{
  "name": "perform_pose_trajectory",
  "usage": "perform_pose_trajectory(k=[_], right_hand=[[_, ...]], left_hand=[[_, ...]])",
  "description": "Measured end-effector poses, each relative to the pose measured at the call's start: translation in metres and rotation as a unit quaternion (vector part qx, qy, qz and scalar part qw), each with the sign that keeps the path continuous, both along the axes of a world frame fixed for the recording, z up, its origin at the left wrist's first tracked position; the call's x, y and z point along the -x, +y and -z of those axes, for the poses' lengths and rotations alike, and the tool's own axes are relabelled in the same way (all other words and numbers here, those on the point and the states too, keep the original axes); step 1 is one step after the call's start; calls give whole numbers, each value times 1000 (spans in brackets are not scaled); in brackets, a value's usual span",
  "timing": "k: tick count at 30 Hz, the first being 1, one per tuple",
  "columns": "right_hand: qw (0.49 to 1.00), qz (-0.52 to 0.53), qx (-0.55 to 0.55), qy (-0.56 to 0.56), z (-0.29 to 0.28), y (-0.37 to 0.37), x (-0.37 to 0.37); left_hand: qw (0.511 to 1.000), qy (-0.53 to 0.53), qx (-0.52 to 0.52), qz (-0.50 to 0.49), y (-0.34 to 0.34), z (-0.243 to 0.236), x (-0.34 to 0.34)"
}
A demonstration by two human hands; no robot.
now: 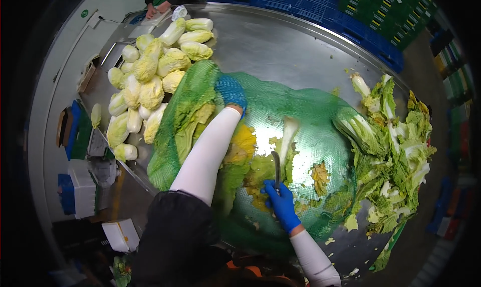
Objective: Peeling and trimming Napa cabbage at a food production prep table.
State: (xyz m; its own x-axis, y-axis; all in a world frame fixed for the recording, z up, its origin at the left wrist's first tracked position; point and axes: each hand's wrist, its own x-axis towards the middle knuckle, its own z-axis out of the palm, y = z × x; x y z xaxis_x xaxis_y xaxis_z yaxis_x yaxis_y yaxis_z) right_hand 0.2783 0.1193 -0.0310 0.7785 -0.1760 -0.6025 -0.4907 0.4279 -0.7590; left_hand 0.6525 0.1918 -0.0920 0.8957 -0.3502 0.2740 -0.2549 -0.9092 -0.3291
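Note:
A green mesh bag (315, 101) is spread over the middle of the steel table (260, 41), with loose yellowing leaves (238, 144) and a pale stalk (289, 134) on it or inside it. My left hand (230, 91), blue-gloved, reaches into the mesh at the bag's upper left; its fingers are hard to make out. My right hand (280, 204), also blue-gloved, grips a knife (276, 169) with a curved dark blade, low over the bag's middle. A leafy cabbage (358, 131) lies at the bag's right edge.
Several pale cabbages (150, 89) are piled on the table's left, trimmed leaves (401, 176) on its right. Beyond the far edge stand blue pallets (295, 14) and green crates (373, 6). Another person's hands (158, 9) work at the far left corner. Bins (82, 186) stand left of the table.

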Motion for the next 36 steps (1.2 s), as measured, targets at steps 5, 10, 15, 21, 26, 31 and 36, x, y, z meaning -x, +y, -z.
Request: perform_pose_trajectory(k=[5, 10, 15, 21, 26, 31, 36], right_hand=[[989, 123, -11, 82, 18, -43, 76], [957, 264, -20, 114, 39, -62, 130], [947, 296, -24, 119, 35, -67, 167], [950, 292, -40, 103, 19, -71, 186], [937, 334, -51, 85, 8, -82, 228], [939, 341, -30, 20, -14, -111, 272], [882, 401, -113, -221, -31, -150, 331]], left_hand=[[998, 58, -30, -16, 30, 8, -21], [929, 39, -108, 352, 15, 0, 88], [779, 454, 237, 363, -84, -134, 194], [738, 536, -44, 407, -69, -92, 171], [770, 471, -113, 415, -83, -122, 208], [612, 685, 90, 385, -147, -195, 291], [320, 867, 96, 370, -239, -194, 421]])
